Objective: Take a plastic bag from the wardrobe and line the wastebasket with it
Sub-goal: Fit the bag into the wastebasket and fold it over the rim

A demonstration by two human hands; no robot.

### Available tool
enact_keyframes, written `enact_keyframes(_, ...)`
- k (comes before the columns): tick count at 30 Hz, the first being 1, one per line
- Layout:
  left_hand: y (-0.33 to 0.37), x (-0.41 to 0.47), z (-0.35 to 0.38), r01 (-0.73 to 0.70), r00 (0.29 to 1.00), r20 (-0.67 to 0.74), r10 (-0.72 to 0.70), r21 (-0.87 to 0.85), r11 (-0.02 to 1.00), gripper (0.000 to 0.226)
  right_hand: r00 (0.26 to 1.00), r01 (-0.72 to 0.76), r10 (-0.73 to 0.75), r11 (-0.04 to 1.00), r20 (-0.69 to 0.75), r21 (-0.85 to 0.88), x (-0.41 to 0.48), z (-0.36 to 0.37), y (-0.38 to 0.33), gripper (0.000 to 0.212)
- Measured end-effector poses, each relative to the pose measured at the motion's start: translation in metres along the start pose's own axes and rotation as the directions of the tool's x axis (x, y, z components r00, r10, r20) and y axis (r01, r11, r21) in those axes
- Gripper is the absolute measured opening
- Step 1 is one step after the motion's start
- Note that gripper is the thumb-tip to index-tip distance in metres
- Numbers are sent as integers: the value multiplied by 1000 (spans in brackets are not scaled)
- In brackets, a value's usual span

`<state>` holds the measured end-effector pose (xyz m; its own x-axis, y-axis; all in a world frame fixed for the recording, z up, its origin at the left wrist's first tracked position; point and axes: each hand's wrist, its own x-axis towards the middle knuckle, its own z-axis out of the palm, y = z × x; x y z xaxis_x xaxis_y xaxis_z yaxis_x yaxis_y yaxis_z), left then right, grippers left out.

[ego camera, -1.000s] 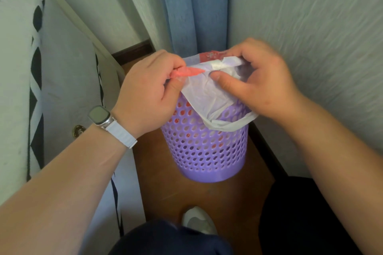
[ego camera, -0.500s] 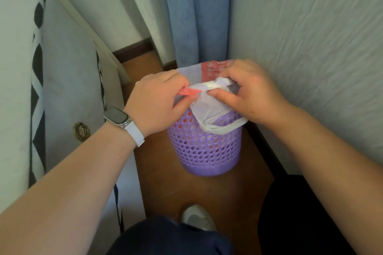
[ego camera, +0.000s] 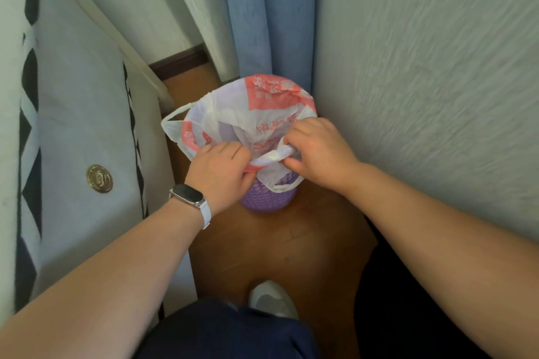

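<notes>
the wastebasket (ego camera: 267,198) stood on the floor (ego camera: 291,242) at the wall's (ego camera: 423,96) edge. the plastic bag (ego camera: 233,116) draped its mouth, opening away from the hands. the left hand (ego camera: 221,175) and right hand (ego camera: 318,151), equally near, each pinched its twisted near rim.

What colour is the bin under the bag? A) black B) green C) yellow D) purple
D: the wastebasket peeking out below the plastic bag is purple, with small holes in its wall.
</notes>
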<state>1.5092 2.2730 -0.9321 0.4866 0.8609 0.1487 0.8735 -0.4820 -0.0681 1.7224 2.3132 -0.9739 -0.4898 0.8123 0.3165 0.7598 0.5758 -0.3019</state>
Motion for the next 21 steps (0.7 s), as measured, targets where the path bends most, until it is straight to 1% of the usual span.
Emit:
enact_keyframes(4, 0, -10, 14, 31, 999, 20, -31, 0, 1000, 24, 999, 35, -35, 999, 25, -30, -3, 10, -5, 21)
enact_keyframes(7, -3, -17, 22, 27, 997, 67, -28, 11, 1000, 24, 996, 72, -69, 996, 64, -50, -5, 15, -9, 19)
enact_keyframes(10, -6, -24, 31, 59, 992, 115, -54, -35, 998, 22, 989, 79, -70, 995, 132, -61, -7, 20, -10, 16)
enact_keyframes(13, -7, -29, 37, 117, 986, 132, -102, -109, 987, 25, 978, 63, -51, 997, 202, -54, -9, 22, -11, 14)
enact_keyframes(17, -9, -37, 41, 183, 963, 233, -137, -189, 965, 12, 951, 81, -76, 997, 299, -4, -14, 23, -13, 19)
enact_keyframes(19, -10, -40, 39, 220, 945, 287, -155, -207, 953, 15, 936, 80, -75, 997, 345, 0, -16, 22, -16, 23)
enact_keyframes(21, -9, -40, 32, 250, 937, 307, -168, -250, 935, 18, 929, 43, -44, 999, 368, 10, -19, 17, -20, 28)
